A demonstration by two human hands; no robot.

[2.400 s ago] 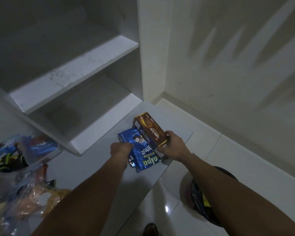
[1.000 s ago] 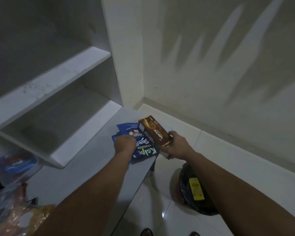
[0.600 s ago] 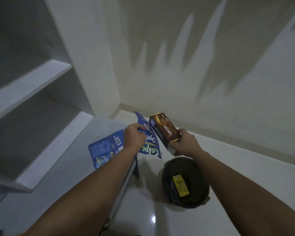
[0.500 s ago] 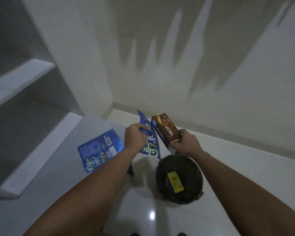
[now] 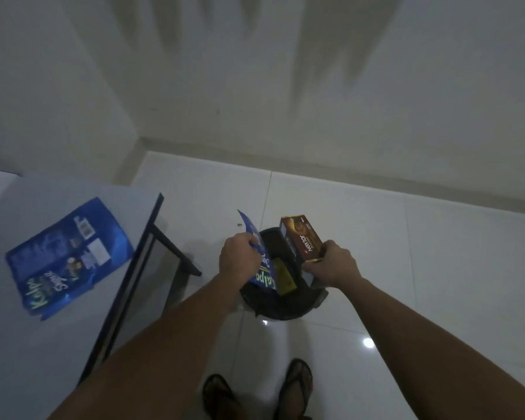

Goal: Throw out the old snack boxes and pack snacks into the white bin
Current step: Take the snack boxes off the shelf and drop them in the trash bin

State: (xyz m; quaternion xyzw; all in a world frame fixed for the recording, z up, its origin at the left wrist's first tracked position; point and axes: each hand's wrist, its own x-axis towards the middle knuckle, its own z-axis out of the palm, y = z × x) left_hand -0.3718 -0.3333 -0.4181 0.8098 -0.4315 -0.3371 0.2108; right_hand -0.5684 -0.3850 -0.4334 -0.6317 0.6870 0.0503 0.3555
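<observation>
Snack boxes were in both hands, held over the black trash bin (image 5: pixel 285 307) on the floor. The left hand (image 5: pixel 238 259) had its fingers curled round the edge of a flattened blue Kalpa box (image 5: pixel 262 269), pinching it so that it stood on edge, its upper corner pointing away from the person and its lower end, with the green lettering, hanging down inside the bin's rim. The right hand (image 5: pixel 334 265) gripped the near end of a brown Nextar box (image 5: pixel 302 241), fingers wrapped underneath and thumb on the side, the box tilted up and away over the far part of the bin. The two boxes were close but apart, with the bin's dark opening showing between them. A yellow packet (image 5: pixel 285 275) lay inside the bin, just below the blue box.

Both forearms reached forward from the bottom of the view. To the left stood the white worktop (image 5: pixel 28 344) with its dark frame edge and a dark leg, and on it lay a second flattened blue Kalpa box (image 5: pixel 67 256), flat and printed side up, well apart from the hands. The person's feet in dark sandals (image 5: pixel 296 386) stood on the glossy white floor tiles (image 5: pixel 437 253), near the bin. A pale wall (image 5: pixel 285 86) with long shadows rose beyond.
</observation>
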